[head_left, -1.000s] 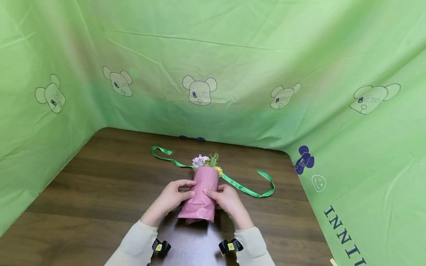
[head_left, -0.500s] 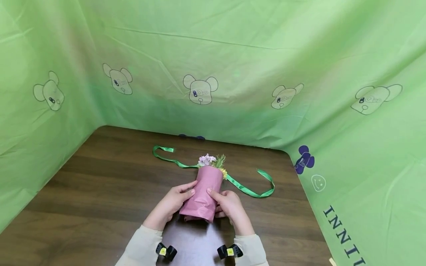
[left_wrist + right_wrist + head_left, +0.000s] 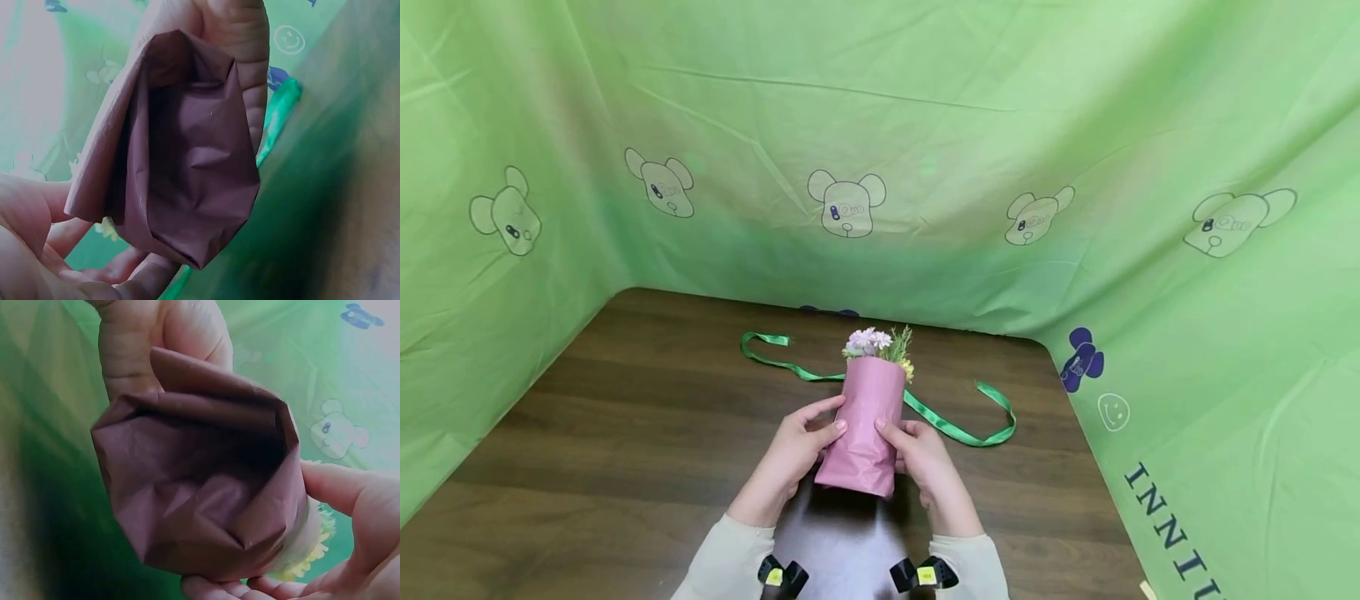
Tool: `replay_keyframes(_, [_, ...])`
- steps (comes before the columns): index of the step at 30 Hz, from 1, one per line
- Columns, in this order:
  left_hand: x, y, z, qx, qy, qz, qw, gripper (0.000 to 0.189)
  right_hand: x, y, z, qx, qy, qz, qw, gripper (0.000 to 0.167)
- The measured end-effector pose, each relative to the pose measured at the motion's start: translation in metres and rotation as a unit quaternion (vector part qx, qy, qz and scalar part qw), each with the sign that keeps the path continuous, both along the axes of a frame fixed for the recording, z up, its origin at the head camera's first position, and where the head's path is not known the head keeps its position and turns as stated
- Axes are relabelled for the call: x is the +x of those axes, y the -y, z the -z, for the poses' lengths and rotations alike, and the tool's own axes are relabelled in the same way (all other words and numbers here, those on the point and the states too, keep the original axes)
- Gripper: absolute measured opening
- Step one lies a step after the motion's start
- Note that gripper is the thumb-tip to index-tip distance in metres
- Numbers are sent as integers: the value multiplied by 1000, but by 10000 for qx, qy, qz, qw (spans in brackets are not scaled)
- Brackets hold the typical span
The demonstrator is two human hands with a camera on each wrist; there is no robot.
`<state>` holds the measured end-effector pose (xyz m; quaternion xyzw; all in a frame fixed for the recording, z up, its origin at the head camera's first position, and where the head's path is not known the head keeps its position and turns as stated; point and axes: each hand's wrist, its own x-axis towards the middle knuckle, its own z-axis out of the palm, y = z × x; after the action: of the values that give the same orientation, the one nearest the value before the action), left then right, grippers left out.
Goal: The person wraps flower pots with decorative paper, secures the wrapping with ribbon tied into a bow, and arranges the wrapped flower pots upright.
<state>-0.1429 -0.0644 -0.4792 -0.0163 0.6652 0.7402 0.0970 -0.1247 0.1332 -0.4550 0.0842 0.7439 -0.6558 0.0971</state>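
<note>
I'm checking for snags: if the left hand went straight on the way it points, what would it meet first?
The pink wrapper, at once: the left hand holds its left side. Beyond that, the line seems to run toward the yellow flowers, though depth is unclear.

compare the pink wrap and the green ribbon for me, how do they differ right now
The pink wrap is a broad sheet rolled into a tube around flowers, while the green ribbon is a narrow strip.
The wrap is held between the left hand and right hand; the ribbon lies in loose curves on the table.
The wrap is creased near its bottom; the ribbon looks shiny.
Both look thin and flexible.
</note>
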Motion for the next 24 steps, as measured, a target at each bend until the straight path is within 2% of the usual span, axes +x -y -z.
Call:
replay_keyframes(4, [-13, -7, -9, -215, -300, -201, 9991, 42, -13, -3, -7, -115, -90, 63, 9999, 55])
replay_keyframes(10, [-41, -17, -17, -377, -498, -282, 9976, 39, -43, -9, -6, -504, -97, 176, 9985, 50])
replay_keyframes(13, [-55, -23, -15, -433, -438, -303, 9976, 38, -57, -12, -3, -516, -32, 265, 9983, 48])
replay_keyframes(19, [-80, -30, -8, -590, -150, -263, 9978, 37, -81, -14, 5, -171, 153, 314, 9992, 42])
replay_keyframes(24, [-94, -33, -4, -708, 209, -139, 9972, 37, -93, -17, 9, -68, 336, 220, 9992, 38])
